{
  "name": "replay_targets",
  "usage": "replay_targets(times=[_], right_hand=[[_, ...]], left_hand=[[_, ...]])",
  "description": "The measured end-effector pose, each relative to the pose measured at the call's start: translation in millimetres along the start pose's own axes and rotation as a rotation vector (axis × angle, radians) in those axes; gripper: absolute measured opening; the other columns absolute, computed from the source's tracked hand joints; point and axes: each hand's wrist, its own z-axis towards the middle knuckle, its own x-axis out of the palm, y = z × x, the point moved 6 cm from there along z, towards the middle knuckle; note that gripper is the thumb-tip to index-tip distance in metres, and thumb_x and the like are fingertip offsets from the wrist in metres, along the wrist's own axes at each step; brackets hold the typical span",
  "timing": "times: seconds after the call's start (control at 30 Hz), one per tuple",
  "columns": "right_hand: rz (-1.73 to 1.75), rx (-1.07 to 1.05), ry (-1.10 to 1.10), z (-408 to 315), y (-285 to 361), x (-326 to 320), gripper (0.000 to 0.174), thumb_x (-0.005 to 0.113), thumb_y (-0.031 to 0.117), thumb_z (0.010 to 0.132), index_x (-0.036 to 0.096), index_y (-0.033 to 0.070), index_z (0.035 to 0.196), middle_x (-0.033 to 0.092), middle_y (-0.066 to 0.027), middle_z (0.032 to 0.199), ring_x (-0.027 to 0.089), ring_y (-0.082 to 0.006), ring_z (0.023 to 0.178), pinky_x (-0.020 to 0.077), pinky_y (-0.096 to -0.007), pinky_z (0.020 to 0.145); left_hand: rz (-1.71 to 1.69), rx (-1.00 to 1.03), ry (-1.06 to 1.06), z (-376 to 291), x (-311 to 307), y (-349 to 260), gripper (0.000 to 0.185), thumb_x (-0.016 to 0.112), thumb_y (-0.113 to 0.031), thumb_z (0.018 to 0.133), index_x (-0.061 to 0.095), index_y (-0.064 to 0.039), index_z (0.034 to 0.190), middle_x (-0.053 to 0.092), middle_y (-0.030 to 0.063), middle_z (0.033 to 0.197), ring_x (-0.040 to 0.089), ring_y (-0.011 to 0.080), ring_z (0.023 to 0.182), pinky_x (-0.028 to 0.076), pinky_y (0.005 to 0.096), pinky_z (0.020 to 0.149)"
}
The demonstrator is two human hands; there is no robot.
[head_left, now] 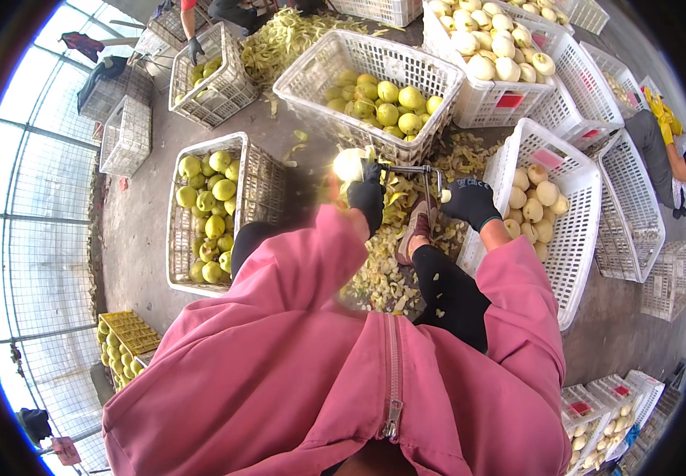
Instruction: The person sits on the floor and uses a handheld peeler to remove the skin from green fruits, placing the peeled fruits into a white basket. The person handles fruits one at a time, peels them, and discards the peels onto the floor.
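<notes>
My left hand (366,199), in a black glove, is raised against a peeled, pale round fruit (350,165) at the end of a hand-cranked metal peeler (405,169). Motion blur hides what its fingers hold. My right hand (468,201), also gloved in black, is closed around the handle (446,195) of the peeler's crank. Below the peeler, peelings (381,268) cover the floor around my shoe (419,229). Left of my knee stands a white plastic crate of unpeeled yellow-green fruits (215,189). To my right, peeled cream fruits (533,201) lie in a tilted white crate (569,262).
Ahead stands another crate (295,89) of unpeeled fruits. Peeled fruits fill a crate (497,101) at the far right. A co-worker's gloved hand (195,50) reaches over a crate at the upper left, beside a peel heap (286,41). Another person's yellow gloves (664,119) show at right.
</notes>
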Motion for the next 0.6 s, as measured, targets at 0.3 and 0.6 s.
replay_targets(times=[0.3, 0.6], right_hand=[[0.021, 0.009, -0.277, 29, -3, -58, 0.034, 0.065, 0.044, 0.070, 0.070, 0.012, 0.082, 0.068, -0.0171, 0.085, 0.066, -0.0347, 0.083, 0.0521, -0.0466, 0.073], [-0.026, 0.100, -0.201, 99, -19, -42, 0.038, 0.065, 0.044, 0.071, 0.072, 0.010, 0.087, 0.069, -0.0170, 0.092, 0.067, -0.0320, 0.089, 0.0533, -0.0453, 0.076]], left_hand=[[0.025, -0.029, -0.020, -4, -2, 4, 0.040, 0.063, -0.045, 0.089, 0.059, -0.005, 0.089, 0.055, 0.0047, 0.062, 0.045, 0.0169, 0.051, 0.035, 0.0339, 0.050], [0.020, -0.007, -0.066, 1, -5, 11, 0.039, 0.064, -0.043, 0.089, 0.060, -0.004, 0.093, 0.057, 0.0048, 0.065, 0.047, 0.0170, 0.053, 0.036, 0.0341, 0.053]])
